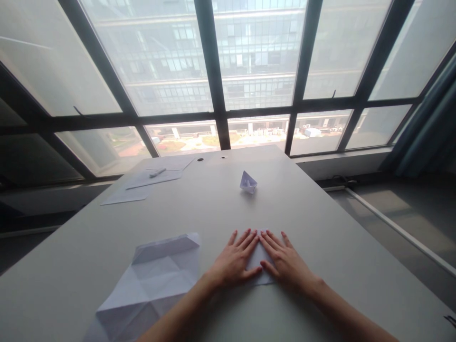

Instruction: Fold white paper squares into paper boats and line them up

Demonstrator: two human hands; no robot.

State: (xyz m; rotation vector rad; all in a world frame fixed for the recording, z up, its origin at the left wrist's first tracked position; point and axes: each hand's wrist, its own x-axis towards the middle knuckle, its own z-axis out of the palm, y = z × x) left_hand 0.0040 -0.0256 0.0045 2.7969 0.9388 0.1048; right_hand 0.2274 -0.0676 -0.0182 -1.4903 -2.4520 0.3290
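Observation:
A folded piece of white paper [262, 278] lies flat on the table under both hands, and much of it is hidden by them. My left hand [237, 258] rests on its left side, fingers stretched forward and slightly spread. On the right side lies my right hand [283, 259], also flat with fingers apart. The fingertips of the two hands nearly meet at the paper's far end, and the thumbs come close together near its middle. Beyond the hands stands a small folded paper boat [248, 183].
A large creased sheet of paper [156, 275] lies to the left, partly behind my left forearm. Further back on the white table [213, 204] are several flat sheets [160, 176] with a pen-like object [157, 172] on top. Windows rise behind the table; a curtain [427, 118] hangs at right.

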